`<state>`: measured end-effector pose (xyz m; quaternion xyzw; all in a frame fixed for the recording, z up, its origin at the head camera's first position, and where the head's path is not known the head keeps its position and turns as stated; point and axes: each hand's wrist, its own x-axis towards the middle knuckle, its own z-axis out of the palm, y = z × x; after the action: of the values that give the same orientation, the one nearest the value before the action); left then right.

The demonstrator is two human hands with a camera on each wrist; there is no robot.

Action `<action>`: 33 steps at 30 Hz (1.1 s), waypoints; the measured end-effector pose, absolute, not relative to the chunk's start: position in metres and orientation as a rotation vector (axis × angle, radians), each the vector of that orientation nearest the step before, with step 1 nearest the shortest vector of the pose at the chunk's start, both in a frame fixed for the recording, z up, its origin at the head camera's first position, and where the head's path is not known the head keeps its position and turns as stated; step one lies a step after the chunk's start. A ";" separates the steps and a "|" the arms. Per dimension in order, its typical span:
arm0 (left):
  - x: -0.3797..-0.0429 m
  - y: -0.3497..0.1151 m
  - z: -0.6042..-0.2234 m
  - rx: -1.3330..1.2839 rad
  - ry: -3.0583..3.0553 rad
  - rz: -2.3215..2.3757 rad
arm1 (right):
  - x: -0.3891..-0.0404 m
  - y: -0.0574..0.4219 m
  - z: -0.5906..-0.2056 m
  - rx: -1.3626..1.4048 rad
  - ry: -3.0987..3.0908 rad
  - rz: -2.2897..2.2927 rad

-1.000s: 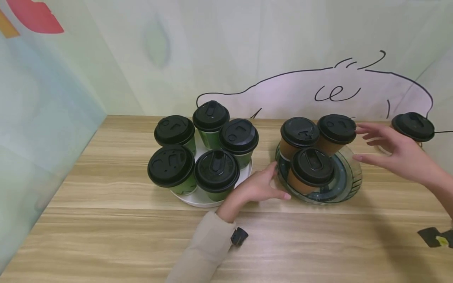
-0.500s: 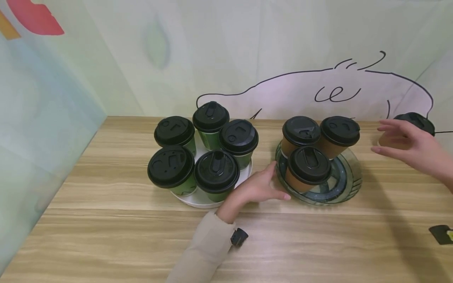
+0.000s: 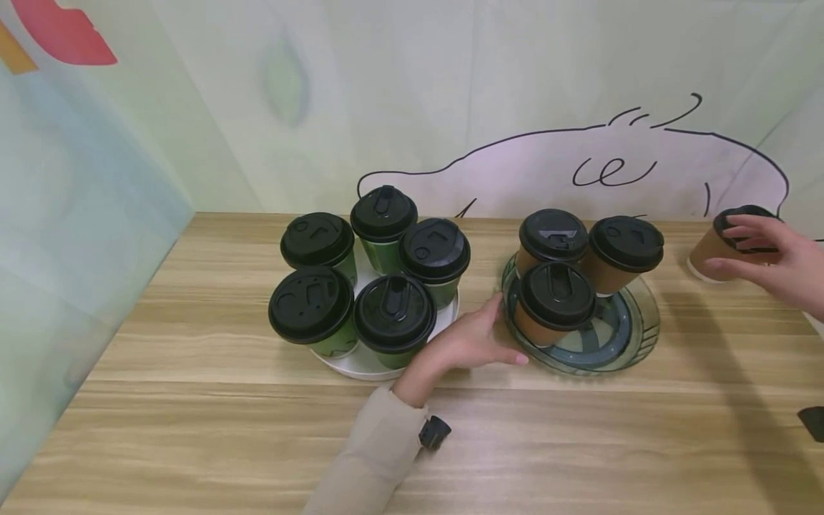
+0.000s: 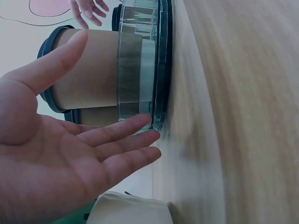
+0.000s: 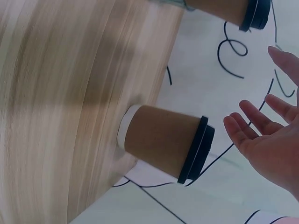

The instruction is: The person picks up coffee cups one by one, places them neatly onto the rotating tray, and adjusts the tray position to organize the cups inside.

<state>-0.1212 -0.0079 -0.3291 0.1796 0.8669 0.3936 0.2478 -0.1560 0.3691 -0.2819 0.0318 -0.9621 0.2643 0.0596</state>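
Observation:
A clear glass dish (image 3: 646, 336) holds three brown paper cups with black lids: a front cup (image 3: 556, 304), a back-left cup (image 3: 552, 236) and a back-right cup (image 3: 624, 247). My left hand (image 3: 473, 340) is at the dish's left side, thumb and fingers spread, holding nothing; in the left wrist view its fingertips lie right by the glass. Another lidded brown cup (image 5: 161, 140) stands upright on the table at the far right. My right hand (image 3: 788, 257) reaches beside that cup with loosely bent fingers. In the right wrist view a gap shows between fingers and lid.
Left of the dish, several green cups (image 3: 335, 340) with black lids crowd a round white plate (image 3: 360, 370). My left forearm (image 3: 380, 443) passes in front of it. A wall with a line drawing (image 3: 611, 172) rises along the wooden table's (image 3: 257, 443) back edge.
My right hand has moved right, from beside the back-right cup to the lone cup. The dish's cups have shifted round, the front one leftward, the back ones rightward. My left hand has stayed put.

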 end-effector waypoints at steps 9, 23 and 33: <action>-0.120 -0.008 -0.328 0.489 2.348 1.098 | -0.225 0.501 -0.371 0.017 -2.846 0.749; -0.121 -0.008 -0.329 0.503 2.351 1.067 | -0.241 0.537 -0.388 -0.076 -2.853 0.714; -0.119 -0.009 -0.327 0.497 2.352 1.066 | -0.247 0.543 -0.389 -0.159 -2.879 0.714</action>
<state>-0.1191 -0.0091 -0.3270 0.1828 0.8653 0.3921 0.2533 -0.2467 0.5433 -0.3892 -0.0532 -0.9657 0.2395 0.0855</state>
